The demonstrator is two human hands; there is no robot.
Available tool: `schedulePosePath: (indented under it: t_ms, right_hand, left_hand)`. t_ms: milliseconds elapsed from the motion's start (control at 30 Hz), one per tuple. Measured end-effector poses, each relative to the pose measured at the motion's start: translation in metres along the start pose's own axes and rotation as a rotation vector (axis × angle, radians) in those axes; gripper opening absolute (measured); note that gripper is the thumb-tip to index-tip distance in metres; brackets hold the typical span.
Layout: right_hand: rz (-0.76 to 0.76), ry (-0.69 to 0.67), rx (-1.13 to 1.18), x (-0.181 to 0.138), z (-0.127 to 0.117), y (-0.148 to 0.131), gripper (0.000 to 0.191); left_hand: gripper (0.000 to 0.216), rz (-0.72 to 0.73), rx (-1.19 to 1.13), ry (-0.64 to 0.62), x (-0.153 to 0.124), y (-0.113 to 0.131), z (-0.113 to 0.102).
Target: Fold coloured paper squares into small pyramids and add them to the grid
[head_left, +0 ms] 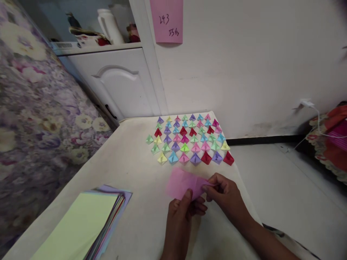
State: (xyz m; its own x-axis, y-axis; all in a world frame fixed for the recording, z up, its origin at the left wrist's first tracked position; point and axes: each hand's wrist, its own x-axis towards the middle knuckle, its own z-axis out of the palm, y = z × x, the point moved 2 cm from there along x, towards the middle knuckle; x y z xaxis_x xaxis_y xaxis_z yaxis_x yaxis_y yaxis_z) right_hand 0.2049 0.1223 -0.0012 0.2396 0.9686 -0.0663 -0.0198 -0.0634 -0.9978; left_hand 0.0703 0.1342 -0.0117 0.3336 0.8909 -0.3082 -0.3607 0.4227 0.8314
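A pink sheet of paper (182, 180) is held above the table between both hands, with faint creases across it. My left hand (184, 209) grips its lower edge, thumb on top and fingers underneath. At the paper's right end, my right hand (221, 187) pinches a narrowed, folded-looking part between thumb and fingers. Just beyond the hands stand rows of small folded paper pieces (184, 147) in red, blue, green, yellow, pink and purple. To the left lies a stack of coloured paper (81, 220), pale yellow-green on top.
The cream-covered table (135, 151) meets the wall at its far edge. A white cabinet (116, 79) stands behind it, with a white jug (110, 27) on its shelf. A floral curtain (40, 126) hangs at left. A pink note (168, 21) is on the wall; a plugged-in charger (307, 103) is at right.
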Motion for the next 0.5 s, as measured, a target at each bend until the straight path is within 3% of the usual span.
schedulePosePath:
  t_ms: [333,500]
  right_hand:
    - [0.0,0.019,-0.063,-0.0006,0.0011,0.0017,0.021]
    - [-0.002,0.0,-0.082,-0.0018,0.002,0.0048,0.022]
  left_hand:
    - [0.026,0.015,0.191,0.119,-0.0048,0.0071,0.0082]
    - [0.02,0.044,0.154,0.147,-0.0023,0.0038,0.0056]
